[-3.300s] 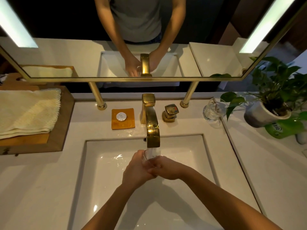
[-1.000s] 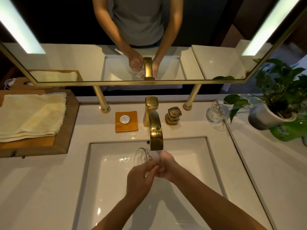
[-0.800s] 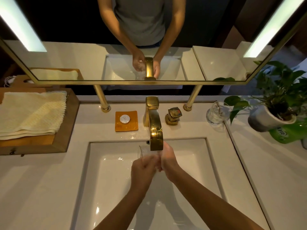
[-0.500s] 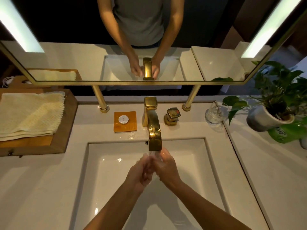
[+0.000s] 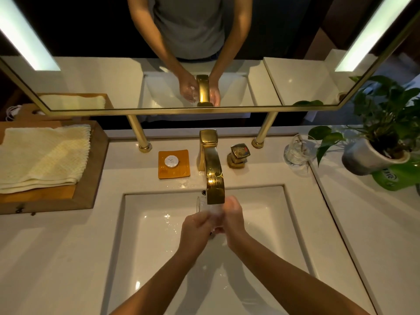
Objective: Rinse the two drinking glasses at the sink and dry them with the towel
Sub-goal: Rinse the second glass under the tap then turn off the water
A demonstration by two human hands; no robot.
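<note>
A clear drinking glass [image 5: 203, 204] is held over the white sink [image 5: 268, 223], right under the spout of the gold faucet [image 5: 213, 176]. My left hand [image 5: 197, 226] and my right hand [image 5: 234, 220] are both wrapped around it, so most of the glass is hidden. A second clear glass [image 5: 296, 152] stands on the counter at the right of the faucet, beside the plant. The pale yellow towel [image 5: 43, 158] lies folded on a wooden tray [image 5: 91, 178] at the left.
An orange soap dish [image 5: 173, 163] with a small round soap sits left of the faucet, and the gold tap handle [image 5: 237, 155] sits right of it. A potted plant [image 5: 384, 142] stands at the far right. A mirror hangs on gold posts behind the sink.
The glass has been turned in my hands under the spout: a second ago its open rim showed at the left, now my hands cover most of it.
</note>
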